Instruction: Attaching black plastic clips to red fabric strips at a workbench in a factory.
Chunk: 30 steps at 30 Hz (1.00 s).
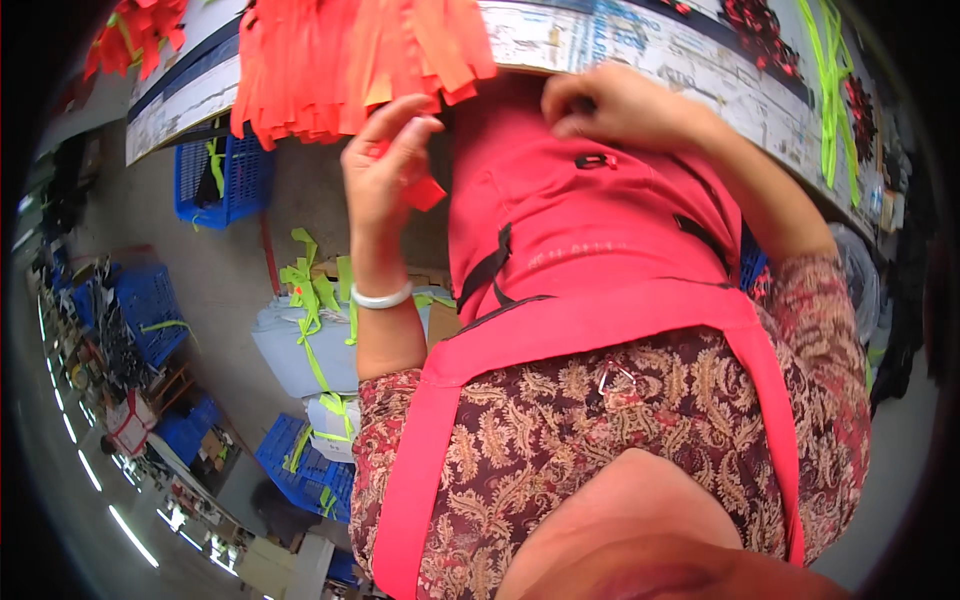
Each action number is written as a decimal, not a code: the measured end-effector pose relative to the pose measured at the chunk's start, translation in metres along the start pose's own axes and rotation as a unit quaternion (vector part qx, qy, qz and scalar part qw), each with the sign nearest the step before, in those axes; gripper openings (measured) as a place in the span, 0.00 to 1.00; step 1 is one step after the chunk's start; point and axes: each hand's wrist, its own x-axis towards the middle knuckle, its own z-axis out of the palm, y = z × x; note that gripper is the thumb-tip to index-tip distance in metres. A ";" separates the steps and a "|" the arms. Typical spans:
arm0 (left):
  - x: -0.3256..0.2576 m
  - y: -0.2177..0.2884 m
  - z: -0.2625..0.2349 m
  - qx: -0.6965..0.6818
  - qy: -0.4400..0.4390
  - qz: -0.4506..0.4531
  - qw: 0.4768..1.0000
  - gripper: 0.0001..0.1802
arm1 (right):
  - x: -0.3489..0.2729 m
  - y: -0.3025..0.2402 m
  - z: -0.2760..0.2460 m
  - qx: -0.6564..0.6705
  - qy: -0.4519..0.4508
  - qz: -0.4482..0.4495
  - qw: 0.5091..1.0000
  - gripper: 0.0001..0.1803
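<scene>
My left hand (pixel 380 175) is raised just below the table's edge, thumb and fingers closed. It holds a short orange-red fabric strip (pixel 425 193), whose end sticks out beside the palm. Right above the fingers, a thick bundle of orange-red fabric strips (pixel 345 65) hangs over the table edge. My right hand (pixel 615 105) is curled at the table edge, over the top of my red apron (pixel 590 220). Its fingertips are bent inward, and whatever they may hold is hidden.
The worktable (pixel 540 40) has a worn, printed white covering. Neon-yellow strips (pixel 830 90) and dark red shiny pieces (pixel 762 35) lie on its right. A blue plastic basket (pixel 225 180) stands below on the left, near stacked pale-grey material (pixel 300 345) tied with yellow strips.
</scene>
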 end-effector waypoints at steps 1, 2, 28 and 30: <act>-0.008 -0.003 0.013 0.028 0.015 -0.048 0.998 0.13 | -0.018 -0.002 0.011 -0.040 -0.043 0.066 0.996 0.12; -0.007 -0.014 0.023 0.024 -0.015 -0.049 0.998 0.13 | -0.037 0.007 0.024 -0.096 -0.047 0.089 0.990 0.12; 0.003 -0.056 0.089 0.146 -0.119 -0.017 0.982 0.12 | -0.051 0.004 0.027 0.200 0.159 0.106 0.961 0.09; -0.002 -0.055 0.083 -0.001 -0.120 -0.096 0.988 0.09 | -0.046 0.009 0.030 0.240 0.150 0.101 0.954 0.12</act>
